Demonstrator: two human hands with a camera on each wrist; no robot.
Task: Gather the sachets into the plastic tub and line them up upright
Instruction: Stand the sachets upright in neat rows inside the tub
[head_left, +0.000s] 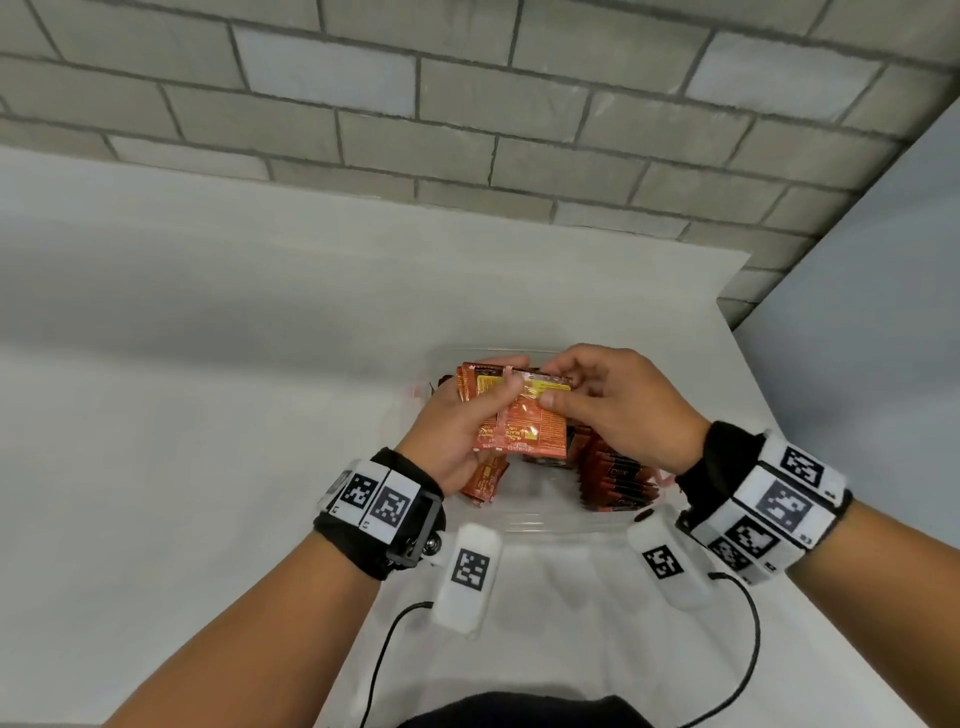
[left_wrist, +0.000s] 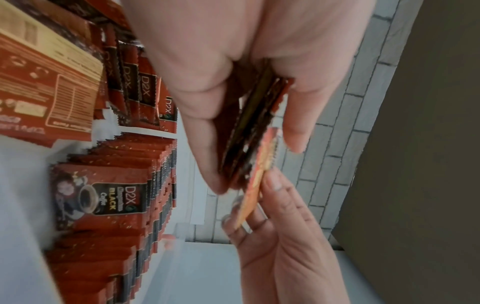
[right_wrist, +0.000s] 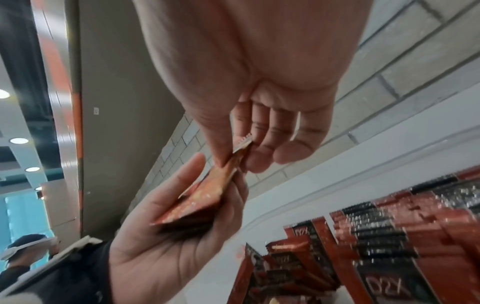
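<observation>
— What have your hands got?

— My left hand (head_left: 457, 431) is curled round a small stack of sachets (head_left: 480, 387), thumb on top. My right hand (head_left: 618, 410) pinches the front sachet (head_left: 530, 426) of that stack between thumb and fingertips, the other fingers loosely bent.

— And the tub?

— The plastic tub (head_left: 530, 522) sits directly under both hands on the white table (head_left: 208, 364). At its four o'clock side a row of sachets (head_left: 618, 480) stands upright, packed close. Around seven o'clock a few loose sachets (head_left: 485, 480) lean untidily.
</observation>
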